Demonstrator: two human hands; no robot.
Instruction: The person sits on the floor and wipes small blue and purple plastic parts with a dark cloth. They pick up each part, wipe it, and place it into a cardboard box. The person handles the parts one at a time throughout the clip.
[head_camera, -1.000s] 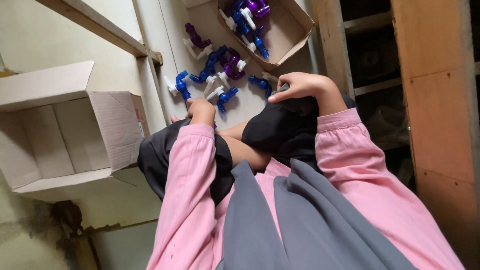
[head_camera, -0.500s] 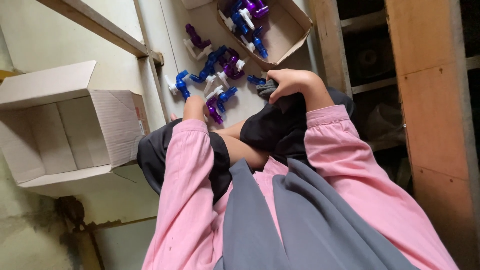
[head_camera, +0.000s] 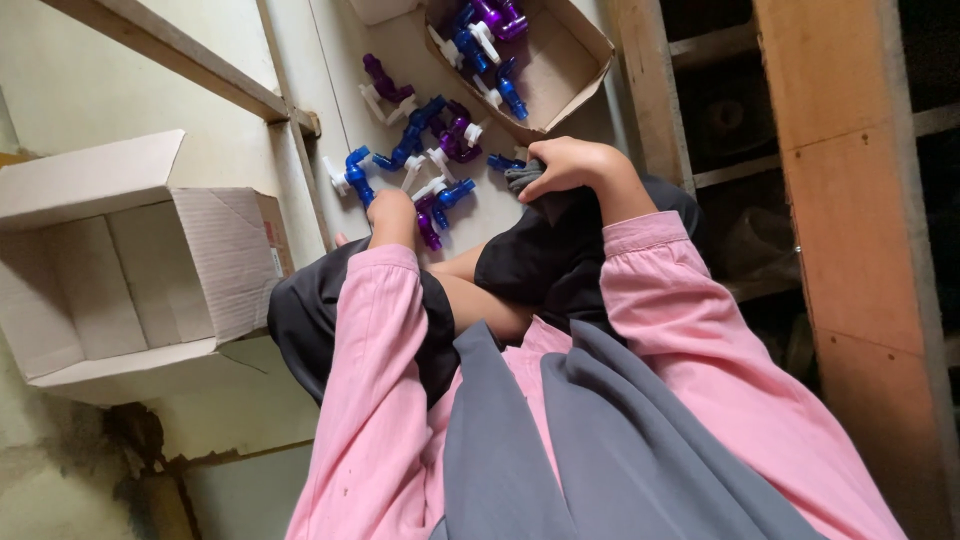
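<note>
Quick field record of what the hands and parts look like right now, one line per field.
left hand: among the loose blue and purple plastic taps on the floor, at a purple one; grip not visible
right hand: closed on a dark grey cloth
open box: beyond the hands, holds more taps
empty carton: lying on its side, to the left
clothing: pink sleeves, grey apron, dark shorts
</note>
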